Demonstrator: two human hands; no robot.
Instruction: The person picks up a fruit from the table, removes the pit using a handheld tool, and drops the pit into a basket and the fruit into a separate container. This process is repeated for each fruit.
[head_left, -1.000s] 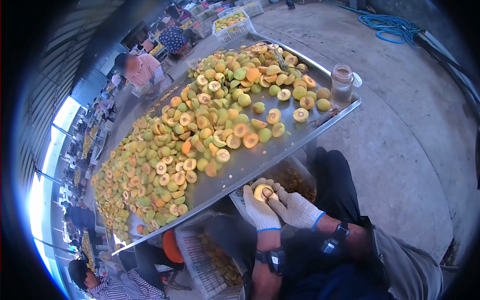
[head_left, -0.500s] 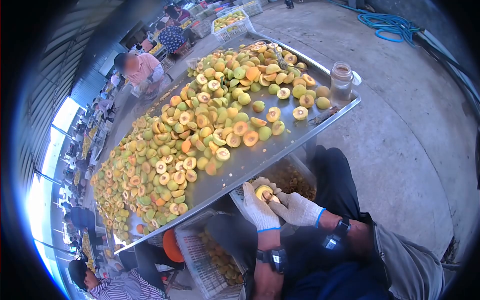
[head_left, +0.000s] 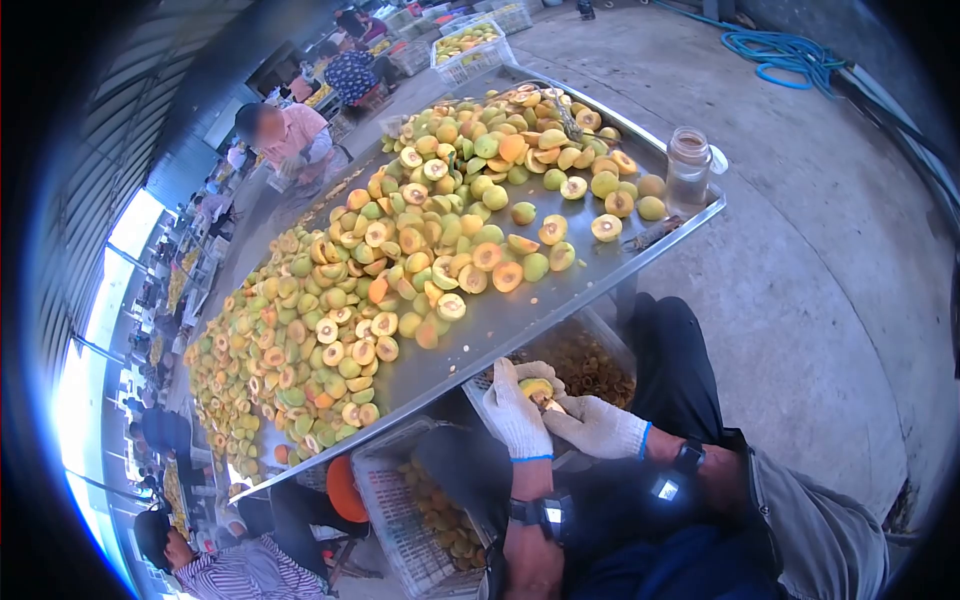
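Note:
My left hand (head_left: 517, 412), in a white knit glove with a blue cuff, is closed around a yellow-green apricot (head_left: 536, 388) whose cut side faces up. My right hand (head_left: 600, 426), gloved alike, has its fingers pinched together against the fruit from the right. Something small and pale shows at its fingertips; I cannot make out what it is. Both hands are above my lap, just off the near edge of the metal table (head_left: 500, 335). Below them a crate (head_left: 597, 335) holds brownish pieces, perhaps pits.
A big heap of halved apricots (head_left: 400, 240) covers much of the table. At its right corner stands a clear jar (head_left: 688, 168). Another crate (head_left: 400, 510) with fruit sits at my left, near a person in stripes (head_left: 250, 570). A co-worker in pink (head_left: 300, 130) sits across.
My hands have shifted slightly, and the apricot is turned so that less of its cut face shows. The view has moved a little.

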